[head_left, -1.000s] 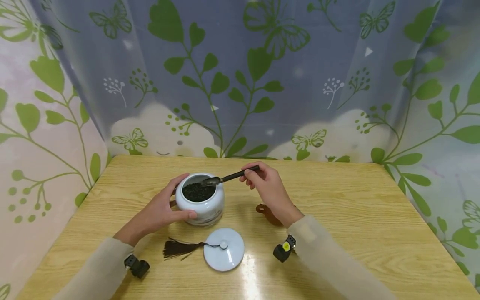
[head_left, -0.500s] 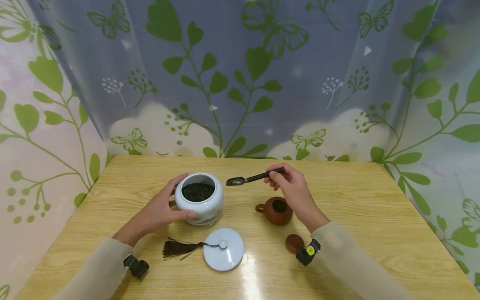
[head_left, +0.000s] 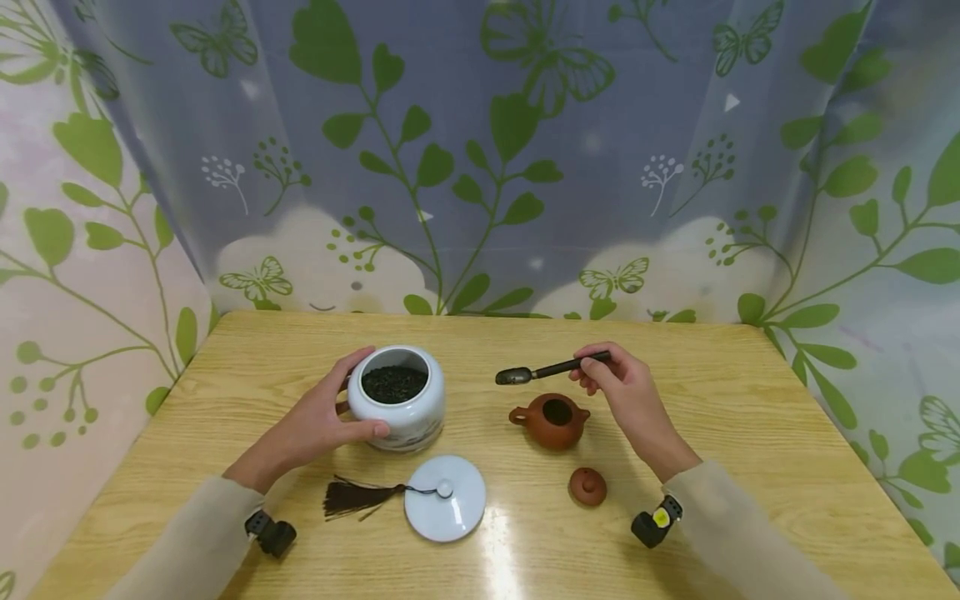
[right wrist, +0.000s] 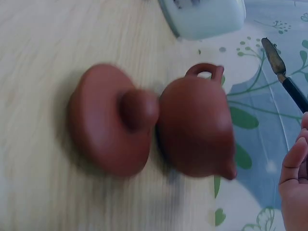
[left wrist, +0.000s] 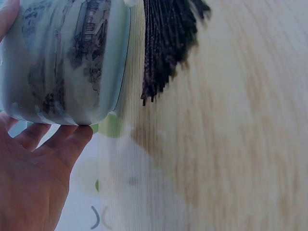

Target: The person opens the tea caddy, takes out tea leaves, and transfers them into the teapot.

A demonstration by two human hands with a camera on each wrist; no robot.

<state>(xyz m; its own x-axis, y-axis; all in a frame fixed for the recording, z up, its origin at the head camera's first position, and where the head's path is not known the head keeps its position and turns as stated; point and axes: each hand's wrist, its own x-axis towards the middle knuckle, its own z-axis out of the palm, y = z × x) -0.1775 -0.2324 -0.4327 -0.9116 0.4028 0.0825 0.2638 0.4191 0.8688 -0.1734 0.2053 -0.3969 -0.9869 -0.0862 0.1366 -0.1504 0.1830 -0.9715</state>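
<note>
Bracing white jar (head_left: 408,419) between thumb and fingers of left hand (head_left: 324,432), likely against sliding. Pinching scoop (head_left: 532,374) by handle in fingers of right hand (head_left: 628,400), near level, probably against spilling. Leaving teapot (head_left: 551,432) uncovered on surface (head_left: 757,400), lid (head_left: 588,487) nearby, presumably for access.

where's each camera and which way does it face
Head: on the head, facing forward and down at the table; left hand, right hand and sleeves show.
Left wrist: on that wrist, facing the jar; left hand shows.
Right wrist: on that wrist, facing teapot and lid; right hand partly shows.
Head and right wrist share the teapot.
</note>
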